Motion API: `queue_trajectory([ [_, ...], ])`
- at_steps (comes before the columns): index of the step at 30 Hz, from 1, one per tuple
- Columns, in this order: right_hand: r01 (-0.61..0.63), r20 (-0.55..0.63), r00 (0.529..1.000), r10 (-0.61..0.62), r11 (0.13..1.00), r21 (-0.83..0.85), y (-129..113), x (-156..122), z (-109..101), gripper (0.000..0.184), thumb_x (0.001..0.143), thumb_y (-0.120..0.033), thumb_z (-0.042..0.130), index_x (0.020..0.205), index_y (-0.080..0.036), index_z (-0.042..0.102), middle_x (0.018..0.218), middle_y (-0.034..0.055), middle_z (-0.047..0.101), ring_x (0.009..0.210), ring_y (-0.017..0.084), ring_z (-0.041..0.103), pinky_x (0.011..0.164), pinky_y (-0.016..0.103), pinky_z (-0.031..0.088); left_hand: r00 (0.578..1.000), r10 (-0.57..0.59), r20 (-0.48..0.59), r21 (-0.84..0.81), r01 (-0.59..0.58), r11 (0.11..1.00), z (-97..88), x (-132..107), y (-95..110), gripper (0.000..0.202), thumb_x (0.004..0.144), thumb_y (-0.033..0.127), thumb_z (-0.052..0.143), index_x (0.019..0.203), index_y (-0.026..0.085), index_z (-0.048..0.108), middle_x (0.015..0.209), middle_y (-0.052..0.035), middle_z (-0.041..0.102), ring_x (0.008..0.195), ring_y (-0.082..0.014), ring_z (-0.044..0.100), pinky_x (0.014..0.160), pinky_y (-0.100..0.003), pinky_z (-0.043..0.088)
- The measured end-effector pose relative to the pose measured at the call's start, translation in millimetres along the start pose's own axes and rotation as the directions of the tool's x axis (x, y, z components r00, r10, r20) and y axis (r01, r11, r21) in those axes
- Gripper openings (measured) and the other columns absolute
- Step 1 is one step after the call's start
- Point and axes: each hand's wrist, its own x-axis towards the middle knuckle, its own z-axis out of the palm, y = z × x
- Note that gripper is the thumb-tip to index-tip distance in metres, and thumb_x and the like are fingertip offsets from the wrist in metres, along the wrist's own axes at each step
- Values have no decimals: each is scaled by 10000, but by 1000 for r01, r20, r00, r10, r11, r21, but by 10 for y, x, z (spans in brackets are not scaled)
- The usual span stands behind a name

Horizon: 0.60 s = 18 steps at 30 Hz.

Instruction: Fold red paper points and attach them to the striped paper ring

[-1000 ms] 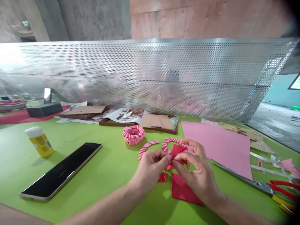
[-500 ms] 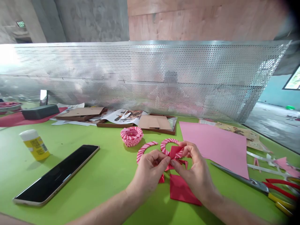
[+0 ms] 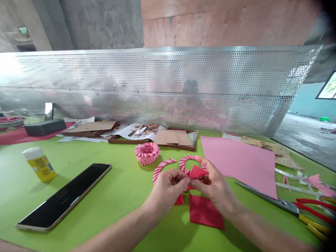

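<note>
Between both hands is a small folded piece of red paper (image 3: 198, 172), one pointed flap standing up. My left hand (image 3: 168, 189) pinches its lower left side between thumb and fingers. My right hand (image 3: 216, 183) grips the right side, thumb in front, index finger raised behind. Just behind the paper lies a pink-and-white striped ring (image 3: 183, 163), partly covered by it and the right hand. A curved striped strip (image 3: 159, 168) rests beyond the left hand. Below the hands lie a flat red paper piece (image 3: 206, 211) and a small red folded piece (image 3: 179, 200).
A striped pink paper basket (image 3: 147, 157) stands behind the hands. At left are a glue stick (image 3: 40, 166) and a phone (image 3: 65, 196). Pink paper (image 3: 241, 161) and scissors (image 3: 285, 204) lie right. Frames with cardboard (image 3: 173, 137) line the perforated metal screen (image 3: 157, 87).
The red paper's upper flap has turned to point right, toward the right hand. My right hand's fingers have shifted, with the index finger straighter. The left hand has barely moved.
</note>
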Motion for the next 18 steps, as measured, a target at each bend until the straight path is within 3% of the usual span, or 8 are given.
queue_trajectory([
  [3,-31,57,998,32,999,-13,-12,-38,5,698,679,-358,647,1245,-172,284,673,-1,585,662,181,575,608,313,461,999,-35,23,-67,36,997,-24,24,-20,190,709,301,584,644,124,557,538,17,519,461,-62,407,451,-188,292],
  [6,149,68,988,-137,964,-218,-23,-66,-18,601,740,-306,571,1252,-186,279,801,39,591,765,206,576,700,375,463,997,-78,28,-132,81,988,-60,46,-9,177,696,283,589,623,133,530,506,32,496,452,-63,413,459,-193,296],
  [8,371,98,926,-366,825,-426,-40,-68,-52,622,722,-228,568,1265,-193,269,1018,91,538,957,241,511,812,421,422,991,-130,13,-158,130,979,-86,55,17,172,672,271,602,609,144,506,512,35,494,467,-71,433,455,-193,294],
  [10,535,183,816,-548,598,-597,-62,-61,-94,624,688,-172,584,1249,-193,313,1175,116,429,1099,267,397,891,444,365,988,-153,26,-187,156,970,-106,57,39,173,659,265,605,597,150,492,514,38,488,469,-74,437,448,-193,290],
  [12,609,297,727,-620,382,-695,-80,-51,-136,493,695,-158,588,1162,-208,435,1193,110,401,1118,275,364,899,451,352,989,-131,71,-218,143,965,-116,56,44,157,665,245,591,589,145,498,508,34,484,461,-72,426,458,-202,302],
  [14,638,377,663,-647,225,-736,-85,-46,-173,301,729,-162,582,1020,-227,548,1157,90,423,1097,270,375,884,444,361,988,-96,121,-241,123,963,-117,54,34,126,672,205,573,585,133,516,506,26,488,456,-66,412,478,-210,319],
  [18,683,453,547,-704,62,-728,-74,-49,-229,164,750,-152,580,885,-239,615,1114,65,451,1064,257,395,851,418,388,980,-49,193,-257,99,961,-113,51,12,90,666,153,555,584,117,549,518,9,503,473,-66,414,501,-209,330],
])
